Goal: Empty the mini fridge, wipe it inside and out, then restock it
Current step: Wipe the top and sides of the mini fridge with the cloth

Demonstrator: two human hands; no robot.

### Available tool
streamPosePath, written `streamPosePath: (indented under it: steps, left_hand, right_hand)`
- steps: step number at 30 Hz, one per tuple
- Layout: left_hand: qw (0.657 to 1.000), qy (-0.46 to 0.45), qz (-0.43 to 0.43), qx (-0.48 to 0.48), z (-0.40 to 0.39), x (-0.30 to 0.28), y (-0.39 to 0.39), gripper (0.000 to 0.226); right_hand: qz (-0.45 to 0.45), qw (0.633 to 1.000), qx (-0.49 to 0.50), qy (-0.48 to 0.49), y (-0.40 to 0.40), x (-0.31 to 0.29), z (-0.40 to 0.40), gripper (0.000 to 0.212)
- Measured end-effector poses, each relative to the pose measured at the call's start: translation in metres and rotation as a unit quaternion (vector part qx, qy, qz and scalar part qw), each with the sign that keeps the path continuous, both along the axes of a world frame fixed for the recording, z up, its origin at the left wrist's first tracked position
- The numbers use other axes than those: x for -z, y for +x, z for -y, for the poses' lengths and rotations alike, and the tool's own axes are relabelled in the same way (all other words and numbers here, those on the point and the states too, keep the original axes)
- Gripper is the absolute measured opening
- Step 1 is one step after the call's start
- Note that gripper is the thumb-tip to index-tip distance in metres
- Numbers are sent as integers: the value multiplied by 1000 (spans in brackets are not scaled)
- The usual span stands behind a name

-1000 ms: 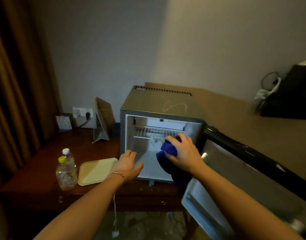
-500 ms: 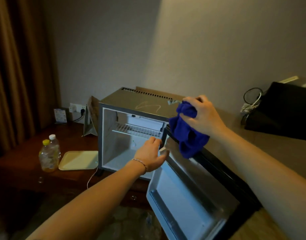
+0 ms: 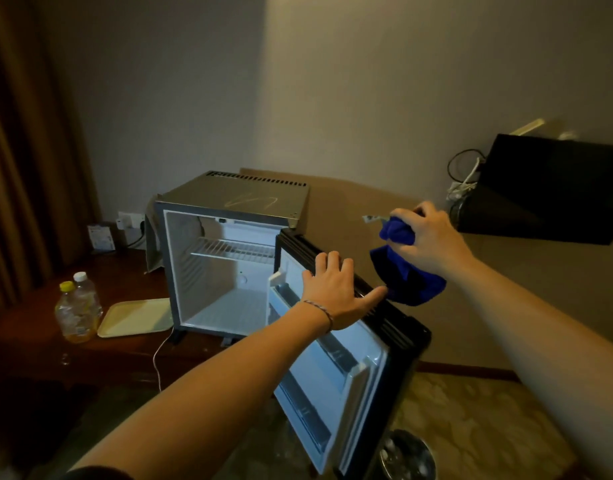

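Observation:
The grey mini fridge (image 3: 235, 197) stands on a dark wooden table with its door (image 3: 336, 372) swung wide open to the right. Inside I see bare white walls and one wire shelf (image 3: 234, 249). My left hand (image 3: 336, 294) rests flat on the top edge of the open door, fingers straight. My right hand (image 3: 428, 242) grips a bunched blue cloth (image 3: 410, 284), which hangs just right of the door's top edge. Two bottles (image 3: 77, 311) and a pale yellow tray (image 3: 135, 317) sit on the table left of the fridge.
A brown curtain (image 3: 28, 161) hangs at far left. A wall socket (image 3: 130, 220) with a plug sits behind the fridge, and a thin white cord (image 3: 156, 362) hangs off the table's front. A black bag (image 3: 554, 192) lies at right. A metal bin (image 3: 407, 455) stands on the floor below the door.
My right hand drew the blue cloth out of the fridge and carried it right, beyond the door. My left hand moved from the fridge's front opening onto the door's top edge.

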State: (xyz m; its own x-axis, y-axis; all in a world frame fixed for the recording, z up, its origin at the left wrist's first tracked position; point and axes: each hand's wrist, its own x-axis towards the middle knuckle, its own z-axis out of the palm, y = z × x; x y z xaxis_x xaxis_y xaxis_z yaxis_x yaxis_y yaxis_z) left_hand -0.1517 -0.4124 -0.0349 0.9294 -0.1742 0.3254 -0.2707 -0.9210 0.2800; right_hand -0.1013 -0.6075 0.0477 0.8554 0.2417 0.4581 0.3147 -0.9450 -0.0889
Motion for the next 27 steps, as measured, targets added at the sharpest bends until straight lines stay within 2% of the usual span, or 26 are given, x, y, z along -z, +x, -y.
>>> streamPosePath:
  steps: [4,10,16,24,27]
  left_hand:
    - [999,32,-32,28,29,2,-7,78]
    - [998,17,-38,40,18,7,-9,54]
    - [992,-9,-43,116,-46,4,-11,38]
    - [976,-90,-112,162,-146,-8,-32,19]
    - [978,-100,-141,119,-183,-16,-41,35]
  right_hand:
    - [-22,999,37,-11,-11,14,24,57]
    - [-32,999,1,0,-21,24,15,57]
    - [-46,996,-77,10,-19,23,-31,56]
    - [-60,985,-159,15,-8,24,-114,55]
    - [-68,982,-176,17,-4,26,-146,55]
